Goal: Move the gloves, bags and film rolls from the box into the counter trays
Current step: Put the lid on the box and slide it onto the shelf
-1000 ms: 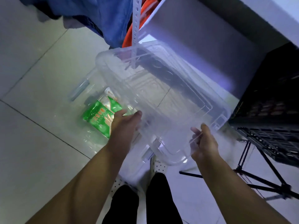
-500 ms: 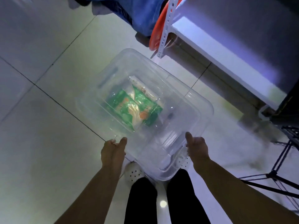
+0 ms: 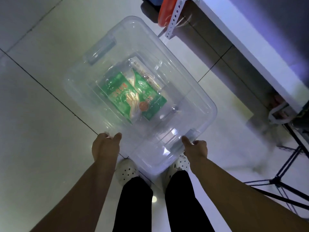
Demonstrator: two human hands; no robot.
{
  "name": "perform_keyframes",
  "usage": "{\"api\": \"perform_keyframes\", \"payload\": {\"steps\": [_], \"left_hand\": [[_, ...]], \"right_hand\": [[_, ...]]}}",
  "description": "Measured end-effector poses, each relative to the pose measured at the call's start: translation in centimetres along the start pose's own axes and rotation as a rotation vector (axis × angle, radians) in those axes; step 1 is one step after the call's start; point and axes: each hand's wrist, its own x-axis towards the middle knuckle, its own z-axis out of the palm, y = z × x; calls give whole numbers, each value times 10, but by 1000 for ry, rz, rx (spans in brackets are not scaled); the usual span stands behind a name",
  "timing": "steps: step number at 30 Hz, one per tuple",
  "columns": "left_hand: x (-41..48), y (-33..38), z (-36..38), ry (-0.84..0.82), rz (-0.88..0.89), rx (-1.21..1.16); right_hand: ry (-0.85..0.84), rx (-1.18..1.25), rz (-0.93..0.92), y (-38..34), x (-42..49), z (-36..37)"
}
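Note:
A clear plastic box stands on the tiled floor in front of my feet, with its clear lid lying over it. Through the lid I see a green printed packet flat on the box's bottom; other contents are too faint to make out. My left hand grips the lid's near left edge, thumb on top. At the near right corner my right hand holds the rim beside a grey latch. A second latch sits on the far side.
A white shelf board on a perforated metal post runs along the upper right, with an orange object behind the post. Black tripod legs stand at the right. My white clogs are just behind the box.
The lid, held tilted in the air a second ago, has come down flat over the box. Both hands slid to its near edge, and the view tipped downward.

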Motion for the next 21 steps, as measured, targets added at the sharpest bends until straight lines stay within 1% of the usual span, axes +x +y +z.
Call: {"api": "perform_keyframes", "payload": {"steps": [4,7,9,11,13,14,15,16,18,19,21], "left_hand": [[3,-9,1,-65,-29,-109],[0,-9,3,-97,-18,-193],[-2,-4,6,-124,-22,-250],[-5,2,11,-168,-45,-268],[-9,11,17,-172,-69,-238],[-11,15,20,-133,-62,-175],[-15,21,22,-67,-27,-92],[-20,26,23,15,53,-12],[-28,39,25,174,330,168],[-30,45,27,210,483,288],[-29,55,34,194,723,541]], "right_hand": [[-167,72,2,-1,3,0],[-266,259,72,-4,4,-2],[-247,329,66,-10,7,-5],[-187,331,-1,-23,13,-12],[-129,286,-87,-41,20,-21],[-95,252,-129,-51,24,-26],[-62,220,-172,-62,28,-31],[-37,200,-211,-73,33,-36],[-36,220,-236,-92,42,-47],[-49,253,-223,-100,47,-52],[-72,288,-192,-108,54,-60]]}}
